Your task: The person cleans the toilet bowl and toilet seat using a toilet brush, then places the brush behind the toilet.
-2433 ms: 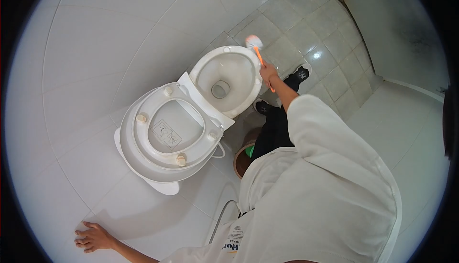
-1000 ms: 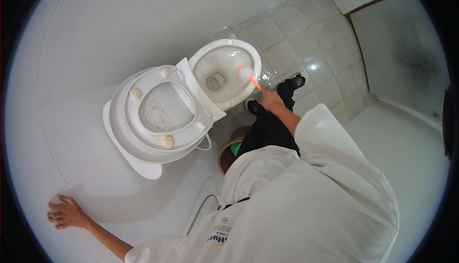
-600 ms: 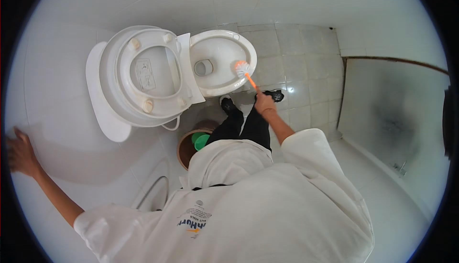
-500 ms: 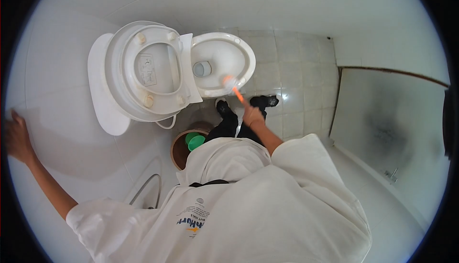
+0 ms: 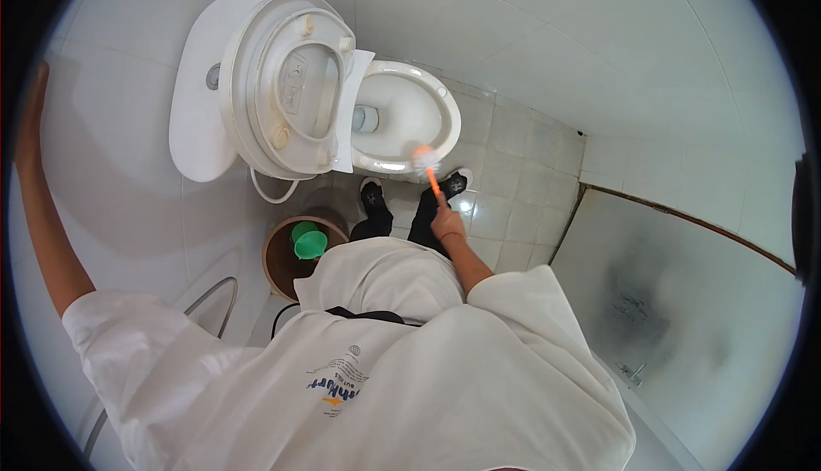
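My right hand (image 5: pixel 445 221) is wrapped round the orange handle of a toilet brush (image 5: pixel 432 178). The brush's head, white bristles with an orange top, is at the near rim of the white toilet bowl (image 5: pixel 451 124); whether it touches is hard to tell. A little water lies in the bowl's drain. The seat and lid (image 5: pixel 256 103) are raised against the cistern (image 5: pixel 195 120). Far to the left, my left hand (image 5: pixel 32 116) lies against the tiled wall with fingers stretched out, seen edge-on and partly lost in the dark border.
A brown bucket (image 5: pixel 278 257) holding a green dipper (image 5: pixel 309 242) stands left of my legs. A frosted panel (image 5: pixel 676 274) with a metal handle is on the right. Tiled floor (image 5: pixel 513 159) stretches right of the bowl, and a curved metal bar (image 5: pixel 209 296) is at lower left.
The view has turned and shifted. My left hand has slid farther along the wall, away from my body. The brush stays in my right hand near the bowl's rim, its handle now more upright.
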`<state>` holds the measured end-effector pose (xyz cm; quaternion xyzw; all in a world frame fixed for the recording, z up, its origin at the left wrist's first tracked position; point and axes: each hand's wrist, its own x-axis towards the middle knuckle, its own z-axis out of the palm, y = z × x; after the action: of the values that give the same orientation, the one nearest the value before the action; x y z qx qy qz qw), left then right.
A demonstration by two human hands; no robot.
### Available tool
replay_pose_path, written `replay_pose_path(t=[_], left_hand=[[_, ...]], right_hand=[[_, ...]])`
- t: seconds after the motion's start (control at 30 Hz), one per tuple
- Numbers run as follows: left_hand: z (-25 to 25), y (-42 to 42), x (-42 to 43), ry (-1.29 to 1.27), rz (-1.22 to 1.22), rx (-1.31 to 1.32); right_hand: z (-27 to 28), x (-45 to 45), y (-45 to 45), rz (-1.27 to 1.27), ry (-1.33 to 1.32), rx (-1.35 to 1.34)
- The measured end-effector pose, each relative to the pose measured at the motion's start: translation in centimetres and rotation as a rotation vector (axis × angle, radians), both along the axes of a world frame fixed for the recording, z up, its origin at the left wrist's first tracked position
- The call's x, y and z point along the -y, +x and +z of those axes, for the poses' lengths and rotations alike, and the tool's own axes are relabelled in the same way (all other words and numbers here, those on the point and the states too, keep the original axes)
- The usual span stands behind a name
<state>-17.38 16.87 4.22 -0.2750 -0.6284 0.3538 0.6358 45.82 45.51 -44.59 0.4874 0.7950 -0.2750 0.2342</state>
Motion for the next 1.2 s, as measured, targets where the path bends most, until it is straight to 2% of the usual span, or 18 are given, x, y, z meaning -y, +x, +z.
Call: replay_pose_path(t=[0.1, 0.27, 0.37, 0.4, 0.43, 0.5, 0.57, 0.67, 0.73, 0.83, 0.9, 0.97, 1.03, 1.13, 1.2], left_hand=[[0.4, -0.2, -0.2, 0.0, 0.014, 0.012], [0.5, 0.8, -1.5, 0.006, 0.088, 0.043], [0.2, 0.4, -3.3, 0.026, 0.29, 0.058], [0.2, 0.6, -3.1, 0.027, 0.252, 0.063], [0.3, 0.8, -2.4, -0.04, -0.144, 0.022], [0.2, 1.7, -2.3, -0.05, -0.121, 0.079], [-0.3, 1.4, -2.4, -0.039, -0.096, 0.095], [-0.5, 0.7, -2.1, -0.01, 0.031, 0.1], [-0.4, 2.2, -2.4, -0.007, 0.195, 0.189], [-0.5, 1.7, -3.1, 0.007, 0.096, 0.151], [-1.0, 2.8, -3.8, -0.099, 0.84, -0.227], [-0.8, 3.3, -3.7, -0.124, 0.894, -0.222], [-0.6, 2.3, -2.8, -0.046, 0.248, 0.181], [-0.5, 3.4, -3.4, 0.051, 0.26, 0.392], [-0.8, 3.9, -4.1, 0.044, 0.213, 0.384]], right_hand=[[3.2, 0.5, -1.9, 0.059, -0.073, 0.113], [-0.2, -7.2, -0.9, 0.031, 0.09, 0.025], [-0.6, -9.3, -1.5, 0.064, 0.064, 0.04], [-0.8, -9.0, -1.8, 0.073, 0.05, 0.055], [-0.8, -8.5, -1.9, 0.085, 0.037, 0.072], [1.3, -6.6, -1.3, 0.24, -0.036, 0.171], [3.6, -7.0, -1.2, 0.253, -0.084, 0.26], [-0.5, -13.0, 0.3, 0.299, 0.024, 0.188], [1.8, -17.2, -3.4, 0.267, -0.001, 0.215], [0.9, -20.9, -6.3, 0.353, 0.031, 0.136], [0.5, -20.8, -6.3, 0.366, 0.02, 0.085], [1.2, -19.6, -4.6, 0.388, -0.01, 0.051], [1.0, -19.1, -1.5, 0.401, -0.03, 0.121], [3.6, -18.5, -0.2, 0.336, -0.041, 0.128], [2.5, -19.7, -0.9, 0.349, -0.027, 0.124]])
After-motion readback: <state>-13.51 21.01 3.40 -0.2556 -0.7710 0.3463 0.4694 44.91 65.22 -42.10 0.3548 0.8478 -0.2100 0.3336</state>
